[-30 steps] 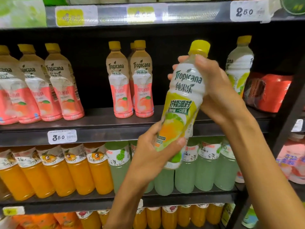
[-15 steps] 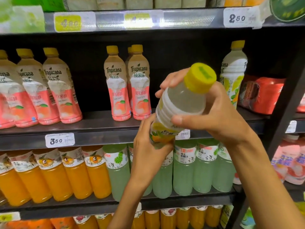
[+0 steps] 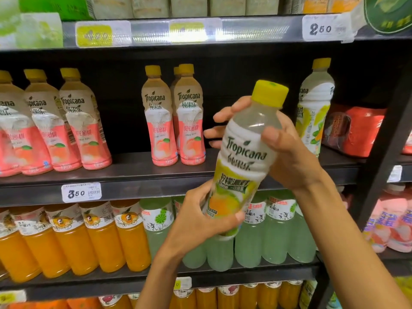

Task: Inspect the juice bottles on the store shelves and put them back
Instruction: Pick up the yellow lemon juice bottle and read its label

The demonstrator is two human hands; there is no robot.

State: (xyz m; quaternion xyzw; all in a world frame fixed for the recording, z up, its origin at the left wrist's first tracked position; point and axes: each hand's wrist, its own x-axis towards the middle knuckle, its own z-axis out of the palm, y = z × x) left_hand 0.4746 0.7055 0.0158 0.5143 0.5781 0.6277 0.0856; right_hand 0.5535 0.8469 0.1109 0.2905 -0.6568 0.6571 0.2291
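I see the lemon Tropicana bottle point(image 3: 243, 157) held in front of the shelves, clear of them, tilted with its yellow cap point(image 3: 269, 93) up and to the right. My left hand point(image 3: 200, 221) grips its base — thumb across the label. My right hand point(image 3: 283, 148) wraps the shoulder below the cap. A matching bottle point(image 3: 315, 108) stands on the middle shelf point(image 3: 138, 175) behind; 5 peach bottles point(image 3: 159, 121) are plainly visible there.
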